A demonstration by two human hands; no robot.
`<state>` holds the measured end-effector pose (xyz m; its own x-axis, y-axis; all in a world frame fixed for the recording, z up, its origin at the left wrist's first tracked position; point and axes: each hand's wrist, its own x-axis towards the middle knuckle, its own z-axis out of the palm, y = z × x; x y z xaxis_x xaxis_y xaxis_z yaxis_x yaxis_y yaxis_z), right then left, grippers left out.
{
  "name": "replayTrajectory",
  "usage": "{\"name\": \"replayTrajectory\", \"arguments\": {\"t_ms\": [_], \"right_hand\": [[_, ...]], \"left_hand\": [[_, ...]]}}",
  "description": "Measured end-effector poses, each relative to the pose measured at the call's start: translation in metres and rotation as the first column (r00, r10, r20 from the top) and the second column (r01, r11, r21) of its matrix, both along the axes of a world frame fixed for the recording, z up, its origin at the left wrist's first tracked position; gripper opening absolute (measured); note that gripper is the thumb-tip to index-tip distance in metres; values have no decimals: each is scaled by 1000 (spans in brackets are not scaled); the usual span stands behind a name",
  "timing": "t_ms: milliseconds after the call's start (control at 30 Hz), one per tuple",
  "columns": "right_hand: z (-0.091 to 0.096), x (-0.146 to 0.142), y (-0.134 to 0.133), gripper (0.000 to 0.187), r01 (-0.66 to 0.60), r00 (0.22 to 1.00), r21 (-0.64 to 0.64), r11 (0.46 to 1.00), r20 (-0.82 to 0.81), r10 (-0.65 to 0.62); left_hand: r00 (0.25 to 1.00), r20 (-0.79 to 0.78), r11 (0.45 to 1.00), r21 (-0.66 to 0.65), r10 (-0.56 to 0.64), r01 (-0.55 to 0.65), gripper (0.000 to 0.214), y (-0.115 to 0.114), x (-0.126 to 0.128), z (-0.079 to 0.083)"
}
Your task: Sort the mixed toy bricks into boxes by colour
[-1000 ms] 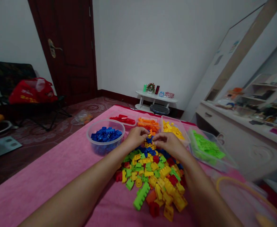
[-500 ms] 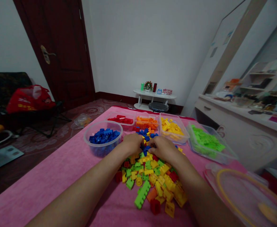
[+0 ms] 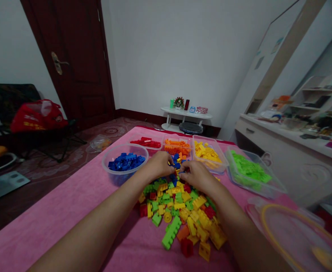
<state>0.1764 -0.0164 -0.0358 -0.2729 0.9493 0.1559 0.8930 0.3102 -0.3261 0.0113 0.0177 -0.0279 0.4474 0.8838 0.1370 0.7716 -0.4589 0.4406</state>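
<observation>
Left hand (image 3: 160,165) and right hand (image 3: 197,175) meet over the pile (image 3: 182,211).
Both pinch blue bricks (image 3: 176,164) at its far edge; a bowl (image 3: 105,166) stands left of there.

I cannot read any words or numbers here. The red bag (image 3: 38,115) on the dark chair (image 3: 10,94) has yellow marks on it, but they are too blurry for me to read. The little things on the small white table (image 3: 202,115) by the wall are too tiny for me to tell any letters.
</observation>
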Motion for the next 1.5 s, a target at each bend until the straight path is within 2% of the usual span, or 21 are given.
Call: {"name": "replayTrajectory", "arguments": {"t_ms": [67,100,167,267,333,433,600,667,733,800,900,967,1033,1100,1167,1233,1267,1333,1367,1433,1500], "right_hand": [[1,-4,-2,20,-37,999,14,999,-1,37],[1,-7,-4,25,-73,997,11,997,12,73],[-1,-12,-7,31,-144,987,-16,989,63,145],[-5,-19,-10,34,-146,975,-59,987,162,154],[-8,-22,-12,34,-108,970,-67,992,212,120],[-9,-22,-13,31,-83,969,-62,995,227,95],[10,-8,-10,26,-74,993,-38,997,90,77],[23,-2,-9,25,-19,1000,49,999,2,19],[32,0,-9,25,44,995,156,987,-93,-30],[34,-4,-9,25,70,985,247,967,-172,-28],[28,-14,-9,32,44,978,351,936,-205,31],[24,-18,-9,39,41,975,397,917,-215,49],[24,-18,-10,40,76,963,438,896,-266,49],[28,-15,-11,36,119,942,477,871,-332,53],[33,-10,-12,31,148,927,494,857,-372,54],[36,-5,-13,30,165,921,489,857,-386,43],[37,-3,-12,30,170,921,483,859,-389,36],[36,0,-10,29,176,922,467,866,-386,21],[34,2,-9,28,178,925,458,871,-379,10],[31,5,-6,26,175,936,420,891,-353,-17],[28,8,-3,24,158,950,359,920,-310,-42]], "left_hand": [[967,244,995,-92,67,-46,24,5,2,0],[916,382,983,-172,121,-57,24,6,3,0],[728,638,929,-370,250,5,21,7,7,1],[412,774,765,-600,481,234,12,7,10,3],[315,737,643,-676,598,361,15,7,11,4],[281,708,555,-692,648,462,23,9,10,3],[295,718,587,-690,631,423,29,9,9,0],[318,726,609,-686,610,398,31,8,10,-2],[336,728,595,-684,598,422,35,6,12,-4],[348,715,516,-687,607,512,42,2,15,-6],[303,687,346,-636,661,689,49,-3,21,-8],[235,670,309,-587,704,748,44,-5,24,-8],[189,657,336,-585,730,738,31,-5,23,-5],[189,674,397,-611,714,685,19,-2,18,3],[213,740,512,-614,638,601,14,1,6,16],[255,828,689,-558,500,462,18,4,-12,31],[299,860,791,-501,413,350,21,5,-23,39],[505,822,945,-325,263,38,28,6,-45,51],[643,726,969,-215,244,-125,30,7,-57,56],[858,423,948,-6,290,-317,33,7,-77,62],[927,112,926,84,358,-367,34,6,-92,65]]}}
